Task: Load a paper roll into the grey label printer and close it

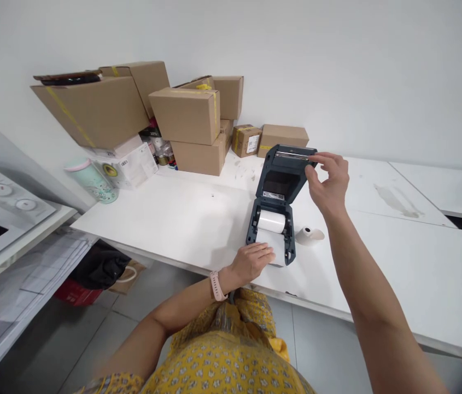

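Note:
A dark label printer (254,219) stands on the white table with its lid (282,174) raised. Inside it lies a white paper roll (271,221), and a strip of paper (272,243) runs from the roll over the front edge. My left hand (252,261), with a pink band at the wrist, rests on the strip at the printer's front left, fingers together. At the lid's upper right corner, my right hand (329,178) pinches the edge between thumb and fingers. A small white roll (308,235) with a loose end lies right of the printer.
Cardboard boxes (185,115) are stacked at the back left, with two smaller boxes (282,137) against the wall. A mint tumbler (93,180) leans by a white box (132,164). A microwave (5,210) stands at the far left. The table's front edge runs close to my body.

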A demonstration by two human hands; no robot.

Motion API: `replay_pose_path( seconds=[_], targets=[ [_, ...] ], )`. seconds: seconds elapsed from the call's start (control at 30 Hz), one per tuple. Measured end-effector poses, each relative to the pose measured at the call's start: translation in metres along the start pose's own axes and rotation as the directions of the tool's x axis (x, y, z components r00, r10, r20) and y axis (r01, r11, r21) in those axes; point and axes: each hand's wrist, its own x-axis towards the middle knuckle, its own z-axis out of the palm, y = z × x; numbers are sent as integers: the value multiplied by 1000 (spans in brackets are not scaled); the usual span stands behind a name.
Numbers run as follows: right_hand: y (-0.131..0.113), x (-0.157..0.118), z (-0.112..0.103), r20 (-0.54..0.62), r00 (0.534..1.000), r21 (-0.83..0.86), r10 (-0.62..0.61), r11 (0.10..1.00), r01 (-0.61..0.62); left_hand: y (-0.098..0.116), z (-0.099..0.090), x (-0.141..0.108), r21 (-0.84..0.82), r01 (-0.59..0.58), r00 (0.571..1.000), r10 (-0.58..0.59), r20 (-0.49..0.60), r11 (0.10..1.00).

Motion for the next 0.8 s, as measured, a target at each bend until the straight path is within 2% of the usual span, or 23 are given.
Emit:
replay_pose_path(
  seconds=[0.13,0.37,0.67,0.8],
  targets=[
    [3,13,1,30,999,-68,-27,997,29,6,2,3,-11,30,1000,-30,6,999],
    [11,33,15,179,984,-87,13,996,3,19,2,6,-44,117,992,-114,50,992],
    [28,55,33,234,968,-111,90,992,-65,17,-5,-4,-44,76,995,-73,69,996],
    [29,68,41,326,935,-99,140,989,-113,16,-5,-6,-19,38,999,-38,24,999]
  ],
)
